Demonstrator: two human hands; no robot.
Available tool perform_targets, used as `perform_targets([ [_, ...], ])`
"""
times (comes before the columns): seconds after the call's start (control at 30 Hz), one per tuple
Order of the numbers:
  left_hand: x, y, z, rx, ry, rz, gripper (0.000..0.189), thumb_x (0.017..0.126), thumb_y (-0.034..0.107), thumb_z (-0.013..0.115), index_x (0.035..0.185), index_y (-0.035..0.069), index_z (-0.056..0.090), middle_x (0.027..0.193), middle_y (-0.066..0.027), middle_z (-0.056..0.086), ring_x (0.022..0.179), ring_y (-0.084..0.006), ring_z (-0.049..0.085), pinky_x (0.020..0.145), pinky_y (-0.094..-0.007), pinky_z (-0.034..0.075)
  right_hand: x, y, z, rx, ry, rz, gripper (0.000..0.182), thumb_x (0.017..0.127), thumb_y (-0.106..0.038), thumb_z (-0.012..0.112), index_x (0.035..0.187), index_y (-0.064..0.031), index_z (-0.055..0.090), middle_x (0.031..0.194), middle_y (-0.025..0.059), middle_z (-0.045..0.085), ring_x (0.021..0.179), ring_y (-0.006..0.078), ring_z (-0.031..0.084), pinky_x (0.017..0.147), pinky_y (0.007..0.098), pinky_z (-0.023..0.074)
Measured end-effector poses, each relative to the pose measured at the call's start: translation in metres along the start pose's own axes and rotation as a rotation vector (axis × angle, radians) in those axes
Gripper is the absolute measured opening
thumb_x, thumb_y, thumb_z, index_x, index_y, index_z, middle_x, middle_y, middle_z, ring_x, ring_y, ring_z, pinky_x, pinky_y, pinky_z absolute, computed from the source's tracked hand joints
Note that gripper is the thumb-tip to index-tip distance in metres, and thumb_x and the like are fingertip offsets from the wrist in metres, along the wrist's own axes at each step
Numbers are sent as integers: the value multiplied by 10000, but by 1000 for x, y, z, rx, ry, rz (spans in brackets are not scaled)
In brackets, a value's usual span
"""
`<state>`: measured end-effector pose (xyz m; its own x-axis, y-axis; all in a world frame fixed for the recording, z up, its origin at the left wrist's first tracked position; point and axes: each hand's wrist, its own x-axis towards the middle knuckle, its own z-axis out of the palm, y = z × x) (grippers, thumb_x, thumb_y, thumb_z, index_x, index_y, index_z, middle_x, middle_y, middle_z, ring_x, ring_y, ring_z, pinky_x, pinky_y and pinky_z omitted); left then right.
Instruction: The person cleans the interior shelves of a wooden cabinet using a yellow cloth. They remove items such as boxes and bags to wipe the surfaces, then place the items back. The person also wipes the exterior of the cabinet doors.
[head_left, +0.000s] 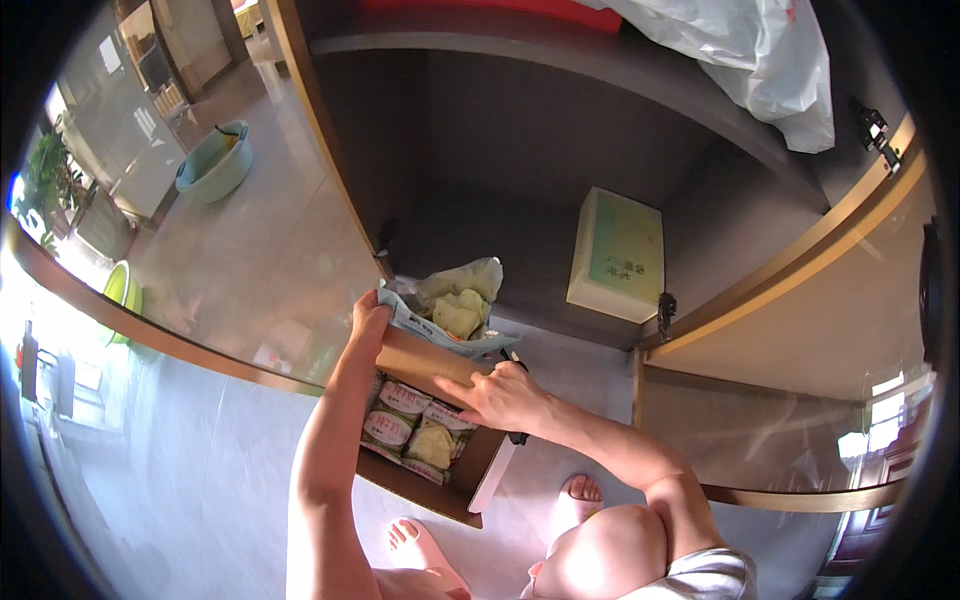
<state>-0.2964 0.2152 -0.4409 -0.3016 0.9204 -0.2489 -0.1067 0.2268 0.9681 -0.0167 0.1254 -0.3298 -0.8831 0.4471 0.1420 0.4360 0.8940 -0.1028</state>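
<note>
My left hand (370, 321) pinches the left edge of an open plastic bag (420, 321) of pale crumpled pieces, perhaps chips, beside the cardboard box's raised flap. My right hand (510, 397) rests at the right end of that flap, its index finger stretched along it; a dark object, partly hidden, lies under or in this hand. Below both hands stands the open cardboard box (457, 507), holding several printed milk packs (388, 427). A pale yellowish piece (430, 445) lies on top of the packs.
Ahead is an open dark cabinet (480, 172) with a green and yellow carton (622, 255) inside. A white plastic bag (757, 67) hangs over its upper shelf. Doors with wooden edges stand at both sides. My feet in pink slippers (420, 551) are near the box.
</note>
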Motion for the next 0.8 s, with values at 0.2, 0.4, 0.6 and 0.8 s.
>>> perform_targets([
  [0.2, -12, 16, 8, 51, 2, 0, 368, 761, -65, 472, 1067, 24, 657, 884, -44, 662, 821, -187, 627, 724, -326, 497, 38, -34, 46, 158, -364, -193, 234, 960, -217, 482, 1090, -109, 644, 687, 88, 664, 643, 275, 682, 547, 411, 506],
  [0.4, -12, 13, 2, 173, 75, -51, 361, 763, -79, 481, 1061, 31, 653, 898, -57, 661, 823, -182, 627, 717, -311, 496, 56, -57, 156, -91, -496, -499, 293, 852, -228, 582, 1133, -155, 626, 655, 33, 645, 727, 223, 687, 548, 393, 493],
  [0.6, -6, 2, 3, 15, 30, 14, 417, 732, -131, 451, 1078, -4, 647, 907, -62, 670, 836, -185, 637, 728, -310, 502, 52, -39, 39, 287, -396, -131, 105, 823, -149, 596, 874, -57, 598, 685, 143, 660, 672, 343, 682, 616, 491, 530],
  [0.8, -8, 6, 6, -80, -7, 62, 444, 728, -156, 434, 1091, -10, 645, 919, -62, 671, 838, -174, 634, 763, -292, 497, 41, 21, -97, 98, 524, 466, 268, 863, -225, 671, 1031, -102, 502, 686, 92, 647, 573, 286, 649, 483, 426, 500],
])
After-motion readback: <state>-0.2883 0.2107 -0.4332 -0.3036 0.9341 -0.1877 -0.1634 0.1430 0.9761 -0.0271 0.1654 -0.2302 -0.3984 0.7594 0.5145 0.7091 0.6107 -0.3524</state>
